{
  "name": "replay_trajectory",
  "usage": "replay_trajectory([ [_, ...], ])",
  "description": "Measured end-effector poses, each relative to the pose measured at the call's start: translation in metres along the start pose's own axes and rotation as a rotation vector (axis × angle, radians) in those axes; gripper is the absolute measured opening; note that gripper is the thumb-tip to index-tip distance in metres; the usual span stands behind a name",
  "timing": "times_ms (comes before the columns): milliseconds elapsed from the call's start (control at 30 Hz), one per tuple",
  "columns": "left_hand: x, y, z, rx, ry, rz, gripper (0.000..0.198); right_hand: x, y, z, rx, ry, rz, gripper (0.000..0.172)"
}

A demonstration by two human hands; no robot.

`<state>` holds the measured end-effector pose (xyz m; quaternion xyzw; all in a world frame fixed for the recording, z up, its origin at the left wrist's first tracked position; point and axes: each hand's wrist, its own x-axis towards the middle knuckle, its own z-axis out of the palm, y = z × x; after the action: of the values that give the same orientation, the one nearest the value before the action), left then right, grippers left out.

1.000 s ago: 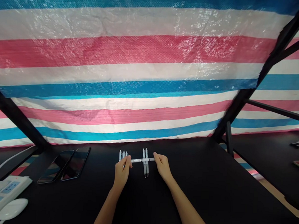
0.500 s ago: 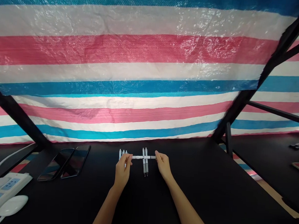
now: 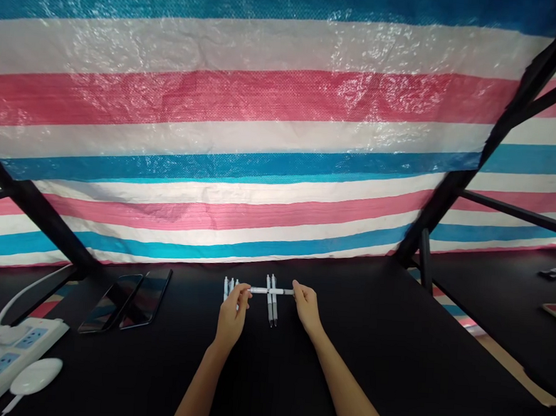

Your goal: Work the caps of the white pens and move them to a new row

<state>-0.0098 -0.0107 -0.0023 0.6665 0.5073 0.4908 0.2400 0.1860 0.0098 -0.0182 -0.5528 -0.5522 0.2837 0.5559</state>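
Note:
A white pen (image 3: 277,291) is held level between my two hands. My left hand (image 3: 232,312) pinches its left end, and my right hand (image 3: 306,307) grips the grey right end with thumb and fingers. Beneath it, two white and grey pens (image 3: 271,311) lie side by side on the black table (image 3: 267,383), pointing away from me; the held pen crosses in front of them. Several more white pens (image 3: 227,286) lie by my left hand, partly hidden by its fingers.
Two dark phones (image 3: 146,300) lie to the left. Nearer me on that side are a white power strip (image 3: 24,349) and a white rounded device (image 3: 36,376) with a cable. Black frame posts (image 3: 428,211) flank a striped tarp (image 3: 240,212) behind the table.
Both hands keep hold of the same pen at nearly the same spot. The whole view has shifted slightly, with the phones and power strip appearing a little further right.

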Motion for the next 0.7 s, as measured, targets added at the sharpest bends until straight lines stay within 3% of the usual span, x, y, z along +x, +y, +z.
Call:
replay_trajectory([
  [367,-0.0008,0.0022,-0.003,0.111,0.033,0.007,0.035,-0.0064,-0.004,0.0026,0.025,-0.033,-0.009,0.046],
  [700,-0.0013,-0.0006,-0.0047,0.03,-0.04,-0.058,0.03,-0.0055,-0.0006,0.0054,0.044,0.012,0.028,0.049],
])
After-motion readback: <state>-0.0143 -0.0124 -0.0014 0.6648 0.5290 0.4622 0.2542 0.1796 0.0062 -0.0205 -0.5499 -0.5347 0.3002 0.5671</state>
